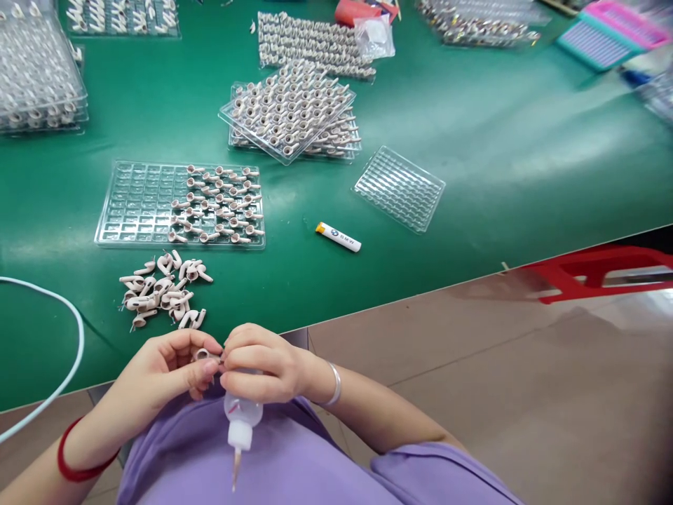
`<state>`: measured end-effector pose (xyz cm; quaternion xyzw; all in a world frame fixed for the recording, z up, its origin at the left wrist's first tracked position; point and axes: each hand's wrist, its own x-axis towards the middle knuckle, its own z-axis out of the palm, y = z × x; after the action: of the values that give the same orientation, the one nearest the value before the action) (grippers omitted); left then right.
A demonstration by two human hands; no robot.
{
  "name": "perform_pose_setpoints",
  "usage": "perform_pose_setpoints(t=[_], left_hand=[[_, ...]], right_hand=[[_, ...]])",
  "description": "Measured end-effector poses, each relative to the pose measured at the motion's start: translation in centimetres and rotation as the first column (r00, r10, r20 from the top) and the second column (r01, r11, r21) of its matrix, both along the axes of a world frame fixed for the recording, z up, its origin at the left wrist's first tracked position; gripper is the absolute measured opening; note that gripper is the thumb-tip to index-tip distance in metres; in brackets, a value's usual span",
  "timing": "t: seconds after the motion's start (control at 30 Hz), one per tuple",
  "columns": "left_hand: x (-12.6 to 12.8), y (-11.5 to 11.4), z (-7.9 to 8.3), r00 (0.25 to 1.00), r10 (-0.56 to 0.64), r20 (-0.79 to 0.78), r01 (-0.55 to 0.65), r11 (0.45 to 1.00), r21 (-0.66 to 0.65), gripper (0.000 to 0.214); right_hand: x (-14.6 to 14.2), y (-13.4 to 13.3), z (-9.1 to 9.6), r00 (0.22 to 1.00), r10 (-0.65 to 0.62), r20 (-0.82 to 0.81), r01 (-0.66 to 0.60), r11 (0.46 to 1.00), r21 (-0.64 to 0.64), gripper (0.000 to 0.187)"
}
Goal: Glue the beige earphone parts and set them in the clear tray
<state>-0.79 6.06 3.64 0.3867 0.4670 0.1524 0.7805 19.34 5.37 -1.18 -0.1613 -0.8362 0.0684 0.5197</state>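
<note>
I have both hands close together at the near edge of the green bench (473,161), above a lap in purple clothing (294,456). My left hand (176,368), with a red band (78,466) on its wrist, pinches a beige earbud shell (202,355) between thumb and index finger. My right hand (263,365), wearing a silver bracelet (335,384), has its fingers curled around a translucent squeeze bottle (242,409), whose thin nozzle points down toward the lap. Its upper fingertips meet those of the left beside the shell; from my feed I cannot tell whether they grip it too.

Just beyond the hands I see a loose pile of similar shells (162,291). Behind that lies a transparent compartment tray (141,203), with shells seated in its right side. A white cable (80,337) curves in at left.

To the right of the tray rest a white tube (338,237) with an orange end, lettered BMW, and a small transparent ridged tray (400,189). Farther back I have a crooked stack of loaded trays (287,160), a taller stack (42,125) at far left, and pink and teal baskets (615,31) at far right. A red stool (589,273) stands past the bench edge.
</note>
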Motion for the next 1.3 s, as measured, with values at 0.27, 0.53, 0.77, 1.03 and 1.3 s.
perform_pose_setpoints(t=[0.27,0.53,0.77,1.03,1.3], left_hand=[[-0.1,-0.2,0.8,0.956,-0.048,-0.291,0.169,0.898,0.407,0.022],[-0.1,-0.4,0.5,0.934,-0.027,-0.356,0.243,0.777,0.580,0.015],[0.1,-0.4,0.4,0.932,0.002,-0.362,0.235,0.758,0.609,0.013],[0.6,-0.6,0.7,0.909,-0.015,-0.418,0.279,0.766,0.579,0.017],[0.5,-0.5,0.5,0.921,0.006,-0.389,0.233,0.791,0.566,0.015]], right_hand=[[0.0,-0.1,-0.3,0.999,-0.031,-0.012,0.030,0.999,-0.029,0.009],[-0.2,-0.1,-0.7,0.999,-0.040,0.001,0.040,0.999,-0.019,0.009],[-0.2,-0.1,-0.7,0.999,-0.033,0.033,0.034,0.999,-0.020,0.010],[0.1,-0.1,-1.0,0.991,0.018,0.131,-0.011,0.998,-0.055,0.011],[0.1,0.2,-0.9,1.000,0.026,-0.008,-0.027,0.998,-0.051,0.011]])
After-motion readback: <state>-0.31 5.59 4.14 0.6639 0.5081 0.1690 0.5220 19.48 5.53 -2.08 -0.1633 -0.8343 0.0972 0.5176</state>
